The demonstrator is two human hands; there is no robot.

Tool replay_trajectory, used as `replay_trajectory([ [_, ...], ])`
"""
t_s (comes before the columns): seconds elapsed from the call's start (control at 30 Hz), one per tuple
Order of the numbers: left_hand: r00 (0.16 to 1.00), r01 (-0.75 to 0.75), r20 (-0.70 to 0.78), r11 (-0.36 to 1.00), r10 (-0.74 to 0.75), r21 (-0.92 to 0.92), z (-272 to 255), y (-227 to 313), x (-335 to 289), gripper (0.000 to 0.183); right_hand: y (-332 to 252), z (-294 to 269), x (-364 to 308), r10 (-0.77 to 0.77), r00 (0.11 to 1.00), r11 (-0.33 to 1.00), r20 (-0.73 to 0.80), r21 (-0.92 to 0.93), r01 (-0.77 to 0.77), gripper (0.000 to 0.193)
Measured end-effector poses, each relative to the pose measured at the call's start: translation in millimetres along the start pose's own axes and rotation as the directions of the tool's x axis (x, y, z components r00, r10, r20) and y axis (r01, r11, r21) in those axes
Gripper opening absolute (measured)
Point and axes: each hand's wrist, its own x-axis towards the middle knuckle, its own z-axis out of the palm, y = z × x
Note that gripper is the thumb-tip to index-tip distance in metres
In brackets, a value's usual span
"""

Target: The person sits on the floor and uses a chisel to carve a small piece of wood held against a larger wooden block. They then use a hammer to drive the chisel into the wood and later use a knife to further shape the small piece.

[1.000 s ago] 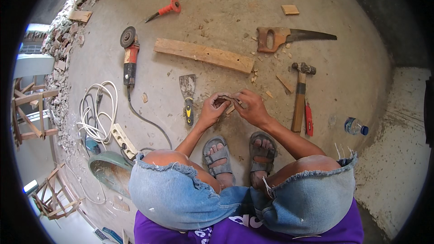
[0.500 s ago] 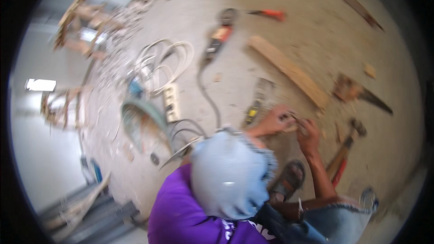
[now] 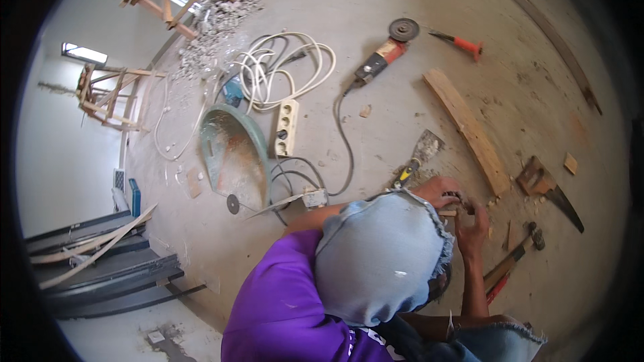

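Observation:
Close together above the floor, at the lower right of centre, are my two hands. My left hand [image 3: 437, 192] has its fingers curled in a pinch, its forearm passing behind my denim-covered knee [image 3: 376, 255]. Facing it, my right hand [image 3: 472, 229] is bent with thumb and fingertips drawn together. Whatever small thing is between the fingertips is too small to make out. A short pale wooden piece [image 3: 448, 213] shows just below the left fingers. Beside the left hand lies a putty knife [image 3: 410, 167] with a yellow-and-black handle.
Around me lie a wooden plank [image 3: 469, 134], a handsaw [image 3: 547, 188], a hammer [image 3: 520, 251], an angle grinder [image 3: 382, 60], and a red-handled chisel [image 3: 463, 45]. Leftward are a power strip [image 3: 286, 127], coiled white cable [image 3: 322, 74], and a green basin [image 3: 208, 121]. Rubble [image 3: 215, 23] lies farther back.
The view has turned, so the tools sit farther right and mostly lower. Both hands stay close together. The sandaled foot seen earlier is now mostly hidden behind my knee.

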Motion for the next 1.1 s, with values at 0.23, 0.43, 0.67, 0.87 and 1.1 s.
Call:
replay_trajectory([
  [0.23,1.0,0.019,0.02,1.0,-0.019,-0.023,-6,4,1,0.014,34,20,4,0.136,0.977,0.977,0.165,0.14,-0.159,0.042],
  [0.43,0.999,0.048,-0.02,0.999,-0.048,-0.012,-6,17,22,0.012,42,6,22,0.047,0.998,0.989,0.047,0.135,-0.053,0.031],
  [0.67,0.995,-0.052,-0.089,0.999,0.052,0.002,-20,39,114,0.013,51,-28,96,-0.049,0.988,0.999,-0.144,-0.021,0.046,0.032],
  [0.87,0.994,-0.069,-0.086,0.997,0.067,-0.016,-6,17,137,0.013,80,-32,111,-0.08,0.989,0.995,-0.122,-0.073,0.071,0.034],
  [1.1,0.995,0.018,-0.098,1.0,-0.019,-0.01,-3,16,137,0.015,51,-60,114,-0.097,0.984,0.995,-0.149,0.015,0.101,0.023],
])
